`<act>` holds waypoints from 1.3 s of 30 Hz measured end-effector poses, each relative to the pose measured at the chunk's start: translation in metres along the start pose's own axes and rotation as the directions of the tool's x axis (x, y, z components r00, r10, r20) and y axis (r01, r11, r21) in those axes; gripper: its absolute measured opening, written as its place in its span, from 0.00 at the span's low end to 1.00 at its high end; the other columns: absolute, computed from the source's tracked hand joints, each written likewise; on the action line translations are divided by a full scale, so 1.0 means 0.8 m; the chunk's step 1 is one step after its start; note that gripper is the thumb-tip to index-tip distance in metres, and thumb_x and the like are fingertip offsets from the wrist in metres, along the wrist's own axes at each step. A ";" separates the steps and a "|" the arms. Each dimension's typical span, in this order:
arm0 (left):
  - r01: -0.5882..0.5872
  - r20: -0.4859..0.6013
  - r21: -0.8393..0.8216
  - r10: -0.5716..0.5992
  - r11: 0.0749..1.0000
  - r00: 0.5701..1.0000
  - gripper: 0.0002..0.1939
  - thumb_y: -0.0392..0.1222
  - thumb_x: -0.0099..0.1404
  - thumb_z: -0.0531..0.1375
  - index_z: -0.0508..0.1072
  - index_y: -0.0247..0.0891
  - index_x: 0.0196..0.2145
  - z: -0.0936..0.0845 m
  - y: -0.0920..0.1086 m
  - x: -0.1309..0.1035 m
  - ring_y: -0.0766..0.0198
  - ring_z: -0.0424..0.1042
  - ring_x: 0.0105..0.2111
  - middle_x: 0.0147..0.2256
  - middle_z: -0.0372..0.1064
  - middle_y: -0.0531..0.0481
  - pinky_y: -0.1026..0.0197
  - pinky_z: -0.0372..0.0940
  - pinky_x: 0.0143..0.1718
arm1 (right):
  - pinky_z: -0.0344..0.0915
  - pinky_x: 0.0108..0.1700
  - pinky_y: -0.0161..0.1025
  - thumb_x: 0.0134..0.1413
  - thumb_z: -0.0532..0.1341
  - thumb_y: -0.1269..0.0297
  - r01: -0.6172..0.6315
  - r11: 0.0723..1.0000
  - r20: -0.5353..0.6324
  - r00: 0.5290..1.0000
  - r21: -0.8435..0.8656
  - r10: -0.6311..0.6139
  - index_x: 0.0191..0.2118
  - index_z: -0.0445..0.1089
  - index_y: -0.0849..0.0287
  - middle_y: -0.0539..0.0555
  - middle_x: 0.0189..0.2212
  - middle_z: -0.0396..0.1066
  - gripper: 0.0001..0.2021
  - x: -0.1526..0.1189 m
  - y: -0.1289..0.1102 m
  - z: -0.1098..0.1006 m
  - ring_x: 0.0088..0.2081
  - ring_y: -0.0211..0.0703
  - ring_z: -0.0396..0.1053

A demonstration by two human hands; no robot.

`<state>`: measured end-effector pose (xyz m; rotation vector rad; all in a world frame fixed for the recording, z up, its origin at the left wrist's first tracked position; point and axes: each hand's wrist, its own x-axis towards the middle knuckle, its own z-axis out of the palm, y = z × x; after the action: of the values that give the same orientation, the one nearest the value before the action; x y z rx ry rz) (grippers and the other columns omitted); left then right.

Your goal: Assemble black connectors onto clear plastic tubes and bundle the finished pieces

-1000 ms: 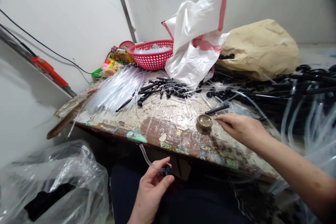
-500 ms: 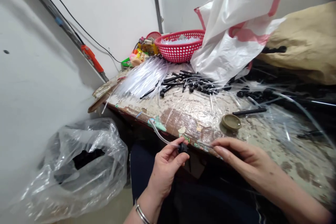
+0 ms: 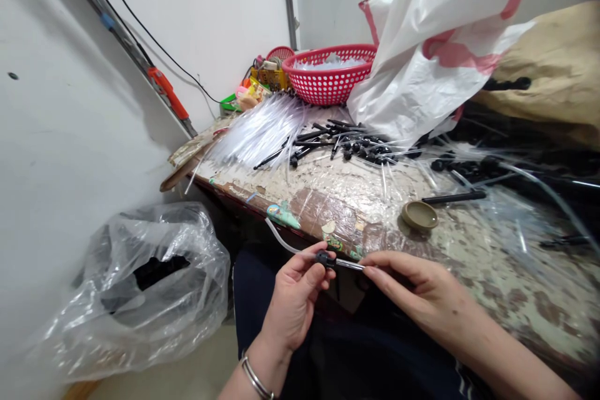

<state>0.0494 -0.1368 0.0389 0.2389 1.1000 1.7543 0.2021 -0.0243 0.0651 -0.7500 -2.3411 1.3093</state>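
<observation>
Closest to the camera, over the lap and just before the table's (image 3: 328,200) near edge, the two hands meet. The left hand (image 3: 293,300) pinches a small black fitting (image 3: 322,258) between thumb and fingertips — a clear tube (image 3: 281,239) curves up and away from it to the left. The right hand (image 3: 417,290) pinches a second thin clear tube (image 3: 350,264), its end right at the fitting; whether it is already inside cannot be made out. A metal bangle (image 3: 255,380) sits on the left wrist.

On the floor to the left lies a crumpled clear plastic bag (image 3: 135,287) with dark things inside. On the worn table, just beyond the right hand, rests a small round brass-coloured lid (image 3: 419,215), with a black stick (image 3: 454,197) beside it. Farther back lie a fan of clear tubes (image 3: 262,131) and scattered black fittings (image 3: 356,147). Behind them stand a red basket (image 3: 332,78), a white-and-pink plastic bag (image 3: 435,44) and a tan sack (image 3: 553,69) — all near the wall.
</observation>
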 end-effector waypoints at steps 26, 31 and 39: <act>0.084 0.058 0.077 -0.089 0.993 0.994 0.17 0.39 0.48 0.70 0.78 0.35 0.38 -0.007 -0.003 -0.008 0.71 0.70 0.26 0.33 0.76 0.46 0.70 0.62 0.28 | 0.63 0.34 0.34 0.62 0.50 0.66 0.174 0.951 0.054 0.985 -0.255 -0.165 0.40 0.69 0.56 0.51 0.30 0.71 0.11 -0.013 -0.004 0.018 0.32 0.37 0.69; 0.102 0.046 0.082 -0.106 0.991 0.993 0.17 0.39 0.47 0.70 0.78 0.35 0.37 -0.008 -0.007 -0.011 0.70 0.70 0.26 0.33 0.75 0.45 0.68 0.61 0.27 | 0.62 0.31 0.33 0.62 0.49 0.66 0.181 0.953 0.100 0.982 -0.245 -0.161 0.37 0.70 0.58 0.52 0.28 0.69 0.13 -0.013 -0.008 0.020 0.29 0.37 0.67; 0.132 0.038 0.100 -0.136 0.986 0.990 0.16 0.38 0.47 0.70 0.78 0.35 0.37 -0.012 -0.012 -0.012 0.71 0.69 0.24 0.31 0.76 0.46 0.69 0.60 0.25 | 0.60 0.29 0.34 0.62 0.48 0.66 0.148 0.970 0.123 0.984 -0.192 -0.126 0.35 0.71 0.59 0.51 0.25 0.67 0.14 -0.012 -0.008 0.024 0.27 0.36 0.65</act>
<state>0.0544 -0.1494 0.0291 0.2569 1.1445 1.5717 0.1974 -0.0458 0.0602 -0.5729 -2.5905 1.0934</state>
